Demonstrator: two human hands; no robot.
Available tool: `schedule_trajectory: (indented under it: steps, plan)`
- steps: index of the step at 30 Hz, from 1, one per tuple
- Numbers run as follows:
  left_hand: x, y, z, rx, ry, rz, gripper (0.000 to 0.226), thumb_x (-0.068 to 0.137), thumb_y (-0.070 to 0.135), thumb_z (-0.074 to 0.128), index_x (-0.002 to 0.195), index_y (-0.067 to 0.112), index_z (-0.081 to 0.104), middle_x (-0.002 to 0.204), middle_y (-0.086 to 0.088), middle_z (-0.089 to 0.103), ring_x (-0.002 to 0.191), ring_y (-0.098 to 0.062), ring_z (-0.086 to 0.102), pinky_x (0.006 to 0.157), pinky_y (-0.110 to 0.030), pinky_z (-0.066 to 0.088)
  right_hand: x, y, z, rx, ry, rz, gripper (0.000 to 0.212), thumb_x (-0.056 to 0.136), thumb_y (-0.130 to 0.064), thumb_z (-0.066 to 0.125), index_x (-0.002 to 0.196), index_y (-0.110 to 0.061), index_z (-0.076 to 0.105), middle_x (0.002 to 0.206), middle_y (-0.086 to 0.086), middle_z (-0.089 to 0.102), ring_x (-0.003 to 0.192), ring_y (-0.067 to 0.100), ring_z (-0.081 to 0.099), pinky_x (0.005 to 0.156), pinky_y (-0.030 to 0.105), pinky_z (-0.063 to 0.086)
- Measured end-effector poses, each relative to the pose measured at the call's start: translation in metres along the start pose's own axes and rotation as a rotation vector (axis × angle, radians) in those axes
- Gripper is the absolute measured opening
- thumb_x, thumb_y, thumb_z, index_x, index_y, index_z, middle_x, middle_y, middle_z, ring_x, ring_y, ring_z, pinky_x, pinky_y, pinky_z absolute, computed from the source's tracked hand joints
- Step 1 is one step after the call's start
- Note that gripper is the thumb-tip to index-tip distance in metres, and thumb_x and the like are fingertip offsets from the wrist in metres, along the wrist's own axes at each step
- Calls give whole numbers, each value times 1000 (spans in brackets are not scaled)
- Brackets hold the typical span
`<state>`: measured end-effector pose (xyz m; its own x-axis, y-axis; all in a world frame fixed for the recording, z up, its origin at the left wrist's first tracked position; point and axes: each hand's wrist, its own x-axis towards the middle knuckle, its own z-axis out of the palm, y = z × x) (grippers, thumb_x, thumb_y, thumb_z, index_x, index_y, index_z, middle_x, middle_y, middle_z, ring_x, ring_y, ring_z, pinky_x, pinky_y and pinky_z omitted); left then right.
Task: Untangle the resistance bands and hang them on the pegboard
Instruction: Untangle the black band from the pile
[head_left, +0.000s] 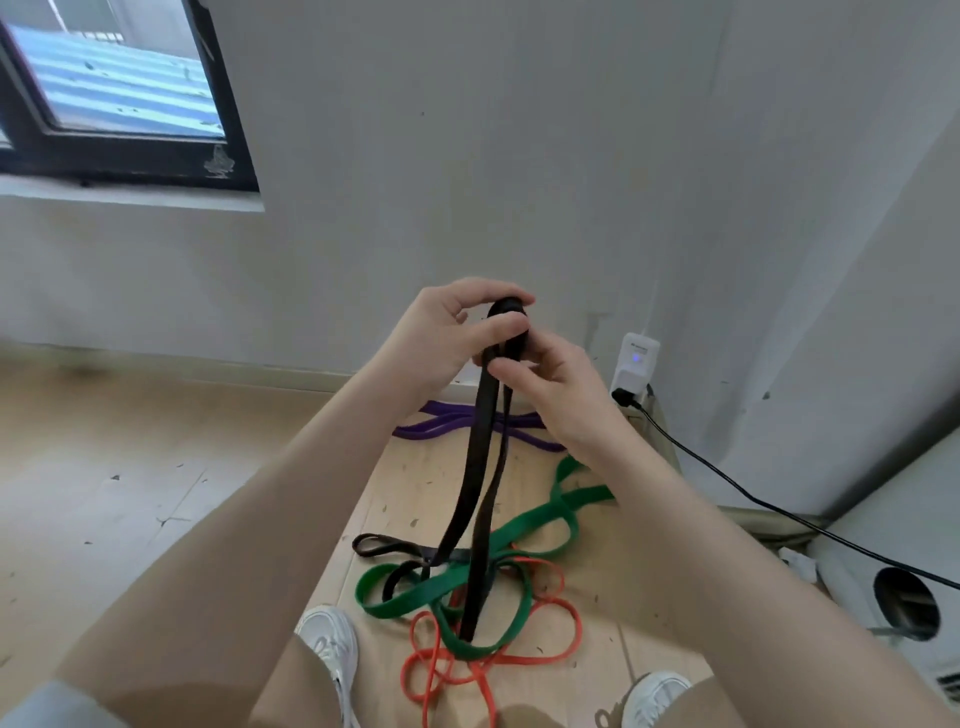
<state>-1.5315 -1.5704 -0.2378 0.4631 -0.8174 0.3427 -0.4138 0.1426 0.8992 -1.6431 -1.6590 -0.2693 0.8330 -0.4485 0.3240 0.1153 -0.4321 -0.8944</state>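
Observation:
A black resistance band (475, 483) is lifted up from the floor in front of me. My left hand (452, 332) pinches its top loop between thumb and fingers. My right hand (550, 384) grips the same band just below, fingers curled round it. The band's lower end runs down into a tangle with a green band (524, 530) and an orange band (561, 623) on the wooden floor between my shoes. A purple band (441, 423) lies apart, near the wall. No pegboard is in view.
A white plug-in device (638, 364) sits in a wall socket at the right, with a black cable (753, 501) running right along the floor. A white appliance (904, 597) stands at the lower right. A window (119, 88) is at the upper left.

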Motion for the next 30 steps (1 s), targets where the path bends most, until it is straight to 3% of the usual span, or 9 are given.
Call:
schedule_trajectory:
  steps: [2,5,8,12,16,21,26,30]
  plan:
    - [0,5,0,-95,21,-29,33,89,14,59,120,24,58,108,6,65,101,-6,61,89,-21,51,5,-10,-5,-117,14,-20,10,89,-20,61,97,-26,62,77,-12,56,65,3,46,63,17,38]
    - [-12,-1,2,-180,4,-155,54,91,26,56,140,20,35,123,1,61,111,-7,59,97,-25,46,10,-28,-11,86,66,18,11,90,-14,59,95,-22,65,64,-13,56,55,4,42,54,14,38]
    - [-32,-11,6,-31,-56,-187,37,90,19,58,126,25,49,120,4,63,113,-8,58,104,-37,43,17,-52,-18,371,171,96,10,91,-8,55,90,-16,62,73,-3,56,61,8,46,57,18,38]
    - [-42,4,7,15,-26,-135,26,88,13,58,104,33,57,103,8,68,97,-2,64,94,-29,48,29,-87,-31,601,197,34,13,93,-9,52,87,-15,61,72,-4,62,69,11,48,66,23,38]
    - [-38,32,10,-29,13,-62,26,93,12,51,113,27,58,111,7,66,105,-3,61,96,-26,47,33,-124,-41,652,214,-33,13,95,-11,50,89,-16,60,71,-5,63,58,3,55,56,15,43]
    - [-29,63,25,-26,45,8,32,96,16,48,125,28,49,115,12,61,110,-3,56,98,-20,39,33,-154,-47,717,238,-56,10,95,-14,52,91,-18,60,78,-4,60,61,4,53,51,12,42]
    - [-36,65,30,-105,-5,0,29,93,12,52,121,21,52,91,4,68,84,-9,68,87,-26,53,30,-152,-48,744,279,-38,9,94,-13,53,89,-16,60,80,0,59,66,9,51,51,13,41]
    - [-38,56,12,-143,5,-95,22,92,14,55,111,25,60,81,-1,66,82,-14,66,87,-32,54,34,-133,-58,795,333,-3,10,94,-9,52,86,-10,60,80,3,61,60,6,60,55,12,49]
